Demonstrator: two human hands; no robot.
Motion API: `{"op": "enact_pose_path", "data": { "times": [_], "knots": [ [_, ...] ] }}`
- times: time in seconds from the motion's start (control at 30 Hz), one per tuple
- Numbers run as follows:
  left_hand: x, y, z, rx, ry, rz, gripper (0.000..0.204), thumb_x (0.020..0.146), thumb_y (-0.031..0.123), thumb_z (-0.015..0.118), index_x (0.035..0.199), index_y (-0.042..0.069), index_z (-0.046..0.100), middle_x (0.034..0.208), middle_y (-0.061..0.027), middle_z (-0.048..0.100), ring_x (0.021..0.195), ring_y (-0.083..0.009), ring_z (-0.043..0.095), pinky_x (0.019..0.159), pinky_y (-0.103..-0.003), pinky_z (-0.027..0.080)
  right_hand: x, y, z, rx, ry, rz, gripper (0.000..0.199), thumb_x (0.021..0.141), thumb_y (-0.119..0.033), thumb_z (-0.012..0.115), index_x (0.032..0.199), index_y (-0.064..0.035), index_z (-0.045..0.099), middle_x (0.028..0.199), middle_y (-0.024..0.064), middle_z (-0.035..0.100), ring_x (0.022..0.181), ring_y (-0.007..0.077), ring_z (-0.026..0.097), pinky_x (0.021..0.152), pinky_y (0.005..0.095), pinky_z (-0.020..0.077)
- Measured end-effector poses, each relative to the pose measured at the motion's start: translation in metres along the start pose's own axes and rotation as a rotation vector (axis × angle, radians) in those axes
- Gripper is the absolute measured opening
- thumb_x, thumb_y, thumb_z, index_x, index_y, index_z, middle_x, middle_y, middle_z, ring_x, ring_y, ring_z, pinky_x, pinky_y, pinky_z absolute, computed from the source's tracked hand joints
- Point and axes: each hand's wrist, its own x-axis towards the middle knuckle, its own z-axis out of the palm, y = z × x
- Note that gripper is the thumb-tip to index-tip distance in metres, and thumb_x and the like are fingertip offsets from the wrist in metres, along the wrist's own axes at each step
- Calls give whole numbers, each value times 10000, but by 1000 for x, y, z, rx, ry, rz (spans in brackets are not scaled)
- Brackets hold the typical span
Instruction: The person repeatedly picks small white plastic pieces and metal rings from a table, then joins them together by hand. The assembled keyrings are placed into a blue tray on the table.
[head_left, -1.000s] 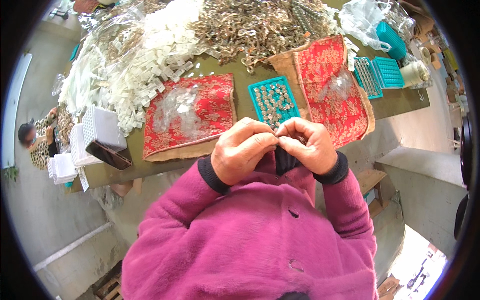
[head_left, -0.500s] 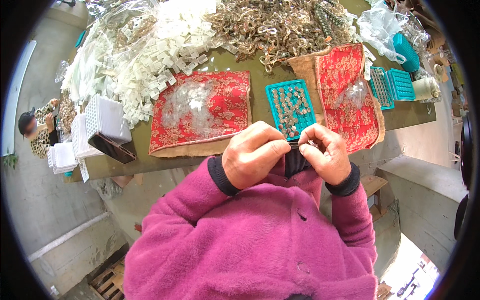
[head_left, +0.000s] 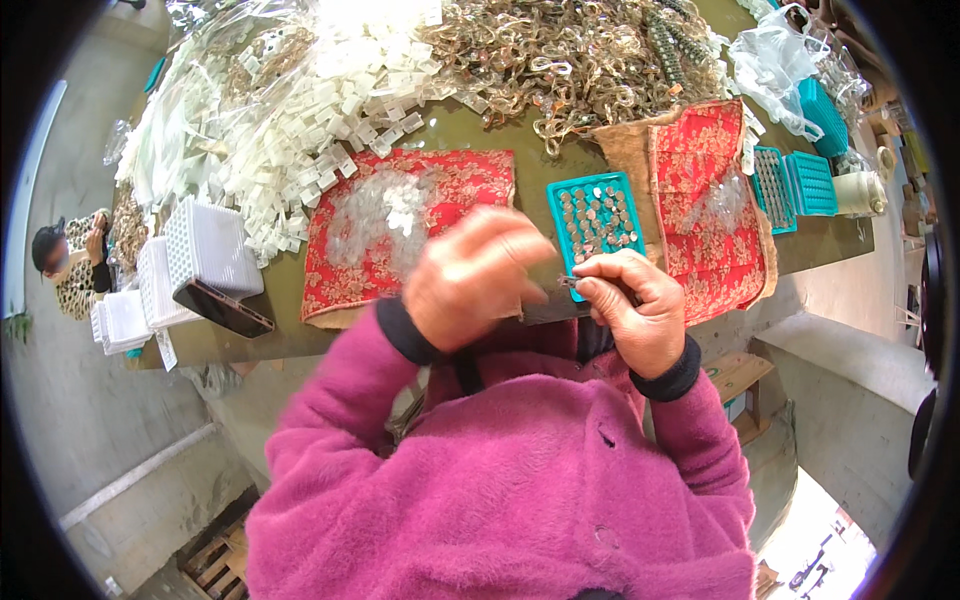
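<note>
My right hand (head_left: pixel 637 312) is closed in a pinch at the near edge of a teal tray (head_left: pixel 556 207). A small piece pokes out from its thumb and fingertips, too tiny to name. Several small round, shiny discs (head_left: pixel 603 215) sit in rows in the tray. My left hand (head_left: pixel 478 275) hovers over the near right corner of a red flowered cloth (head_left: pixel 482 182), apart from the right hand. Motion smears its fingers, so any small thing in them is hidden. Clear, thin pieces (head_left: pixel 385 215) lie heaped on that cloth.
A second red flowered cloth (head_left: pixel 690 150) lies right of the tray, with more teal trays (head_left: pixel 808 185) beyond. Whitish tags (head_left: pixel 340 110) and brownish looped pieces (head_left: pixel 560 60) are heaped at the back. White trays (head_left: pixel 210 245) and a dark phone (head_left: pixel 225 308) stand left. Another person (head_left: pixel 78 262) is far left.
My hands were together by the tray's near edge. The left hand has since moved away to the left, toward the cloth. The right hand keeps its pinch, shifted slightly.
</note>
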Motion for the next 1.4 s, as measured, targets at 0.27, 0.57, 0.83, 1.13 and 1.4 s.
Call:
{"op": "enact_pose_path", "data": {
  "times": [0.27,0.57,0.83,1.13,1.4],
  "knots": [
    [13,-160,-108,891,-109,-71,308,755,-13,739,1028,125,773,980,-105,655,1000,-326,630,876,-420,538,-11,5,-5,219,63,81,122,979,33,704,1094,-7,714,920,1,660,722,48,585,637,211,494],
    [23,-96,-103,797,49,16,173,820,24,749,983,61,704,1087,-117,719,993,-321,678,865,-405,557,-31,18,-19,114,196,0,102,988,12,704,1085,-13,687,932,5,640,720,41,579,648,195,487],
    [-6,39,39,-199,-67,-348,179,884,-37,767,1049,-7,702,898,-26,722,778,-50,675,653,-210,530,-37,12,-23,-347,294,-536,254,851,68,777,1078,-26,715,952,123,691,852,283,693,722,360,569],
    [-7,68,78,-843,5,-519,335,909,-117,719,1227,-60,629,1098,-85,677,974,-174,734,857,-292,625,-45,20,-28,-452,314,-674,382,790,92,775,1144,-37,704,945,122,680,808,278,707,671,370,589],
    [-8,75,80,-498,-58,-462,301,915,-76,731,1209,-65,665,1020,-88,694,771,-125,731,650,-257,597,-53,26,-35,-501,277,-707,366,783,61,755,1127,-58,712,914,100,667,786,264,697,649,356,584]
  ]
}}
